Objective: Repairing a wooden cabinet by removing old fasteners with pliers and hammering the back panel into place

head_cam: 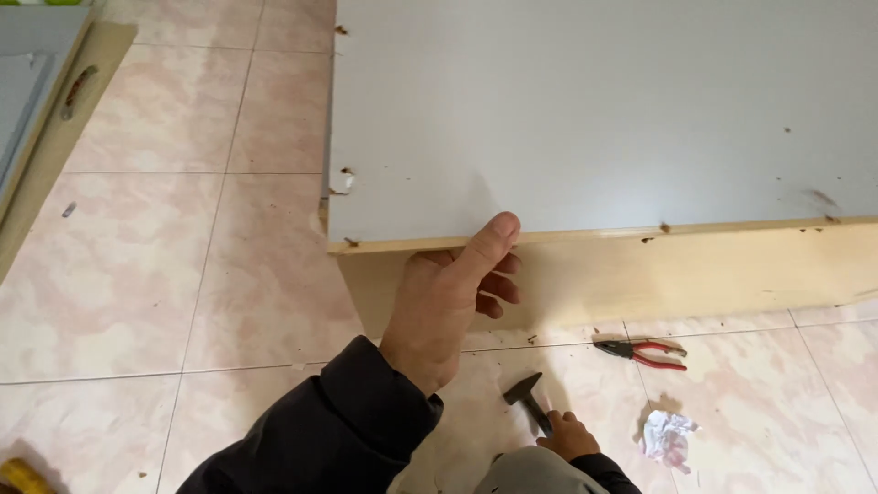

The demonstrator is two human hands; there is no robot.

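My left hand point(448, 302), in a dark sleeve, grips the front edge of a large grey board point(594, 110). The thumb lies on the grey top and the fingers curl under the edge. The board sits on a pale wooden box side point(732, 270) standing on the tiled floor. Low in the view, my right hand point(569, 434) is closed round the handle of a small black-headed hammer point(523, 391), whose head rests near the floor just below the box.
Red-handled pliers point(645, 352) lie on the tiles right of the hammer. Below them is a crumpled white paper point(668, 437). Another wood-edged grey panel point(46, 110) lies at far left, and a yellow object point(18, 476) shows at the bottom left corner.
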